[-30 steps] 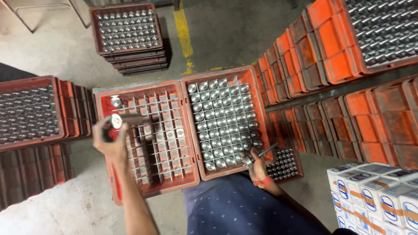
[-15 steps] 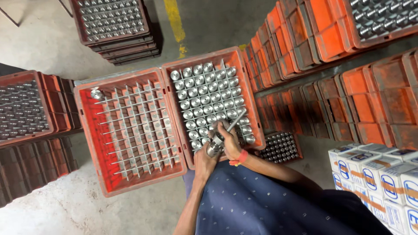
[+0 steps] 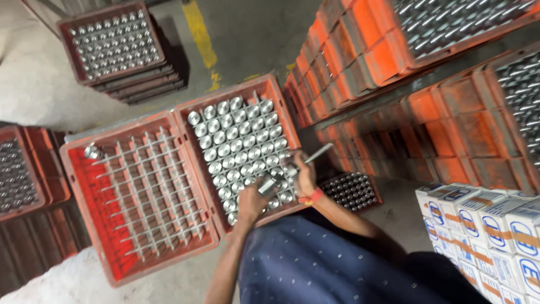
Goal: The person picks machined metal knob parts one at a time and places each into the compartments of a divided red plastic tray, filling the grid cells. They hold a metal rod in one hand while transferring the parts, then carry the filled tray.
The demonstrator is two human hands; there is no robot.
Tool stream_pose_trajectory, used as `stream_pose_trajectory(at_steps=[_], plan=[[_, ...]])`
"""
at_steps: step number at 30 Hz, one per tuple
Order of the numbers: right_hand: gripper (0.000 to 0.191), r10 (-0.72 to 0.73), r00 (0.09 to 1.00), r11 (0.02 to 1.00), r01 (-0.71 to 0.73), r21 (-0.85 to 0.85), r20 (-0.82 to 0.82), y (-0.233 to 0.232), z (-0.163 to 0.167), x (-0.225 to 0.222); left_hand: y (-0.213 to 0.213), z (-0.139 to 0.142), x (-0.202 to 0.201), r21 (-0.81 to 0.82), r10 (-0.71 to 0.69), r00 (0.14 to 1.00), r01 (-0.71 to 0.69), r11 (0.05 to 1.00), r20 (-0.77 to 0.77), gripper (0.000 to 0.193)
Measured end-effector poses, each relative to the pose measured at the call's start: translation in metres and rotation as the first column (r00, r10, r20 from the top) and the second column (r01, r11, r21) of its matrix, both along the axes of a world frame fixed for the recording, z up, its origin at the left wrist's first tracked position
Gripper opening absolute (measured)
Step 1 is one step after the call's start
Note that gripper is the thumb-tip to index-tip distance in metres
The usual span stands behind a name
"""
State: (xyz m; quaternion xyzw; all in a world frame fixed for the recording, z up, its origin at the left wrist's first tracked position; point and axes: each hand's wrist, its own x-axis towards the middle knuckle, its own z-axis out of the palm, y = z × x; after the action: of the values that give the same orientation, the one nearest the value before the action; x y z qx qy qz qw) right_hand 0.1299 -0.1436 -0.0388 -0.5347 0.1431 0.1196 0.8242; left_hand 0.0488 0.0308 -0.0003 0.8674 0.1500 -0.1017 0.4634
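Concrete floor; left hand (image 3: 251, 204) grips metal cylinder (image 3: 269, 184); right hand (image 3: 304, 175) clasps rod (image 3: 313, 156).

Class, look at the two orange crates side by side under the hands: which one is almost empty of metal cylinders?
The left crate: its divider grid is bare except for one cylinder in the far-left corner. The right crate, where both hands work, is packed.

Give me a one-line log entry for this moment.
left hand: on metal cylinder | right hand: holding metal rod | both over full crate | gridded crate: one cylinder
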Motion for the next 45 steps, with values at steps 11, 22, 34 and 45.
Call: stream_pose_trajectory(at_steps=[11, 22, 34, 45], plan=[[0.03, -0.203, 0.976, 0.975, 0.209, 0.079, -0.081, -0.072, 0.017, 0.016, 0.052, 0.008, 0.181, 0.293, 0.005, 0.751, -0.263, 0.919, 0.66, 0.045], [0.031, -0.104, 0.973, 0.993, 0.114, 0.039, -0.207, -0.065, -0.008, -0.023, 0.177, 0.008, 0.069, 0.097, 0.512, 0.772, -0.583, 0.807, 0.377, 0.046], [0.028, -0.131, 0.962, 0.989, 0.142, 0.029, -0.241, -0.037, 0.004, -0.079, 0.373, -0.01, 0.038, 0.508, 0.464, 0.836, -0.547, 0.666, 0.292, 0.056], [0.027, -0.041, 0.991, 0.999, 0.043, 0.014, -0.13, -0.017, 0.008, -0.097, 0.294, 0.046, -0.091, -0.416, 0.657, 0.469, -0.52, 0.746, 0.591, 0.039]])
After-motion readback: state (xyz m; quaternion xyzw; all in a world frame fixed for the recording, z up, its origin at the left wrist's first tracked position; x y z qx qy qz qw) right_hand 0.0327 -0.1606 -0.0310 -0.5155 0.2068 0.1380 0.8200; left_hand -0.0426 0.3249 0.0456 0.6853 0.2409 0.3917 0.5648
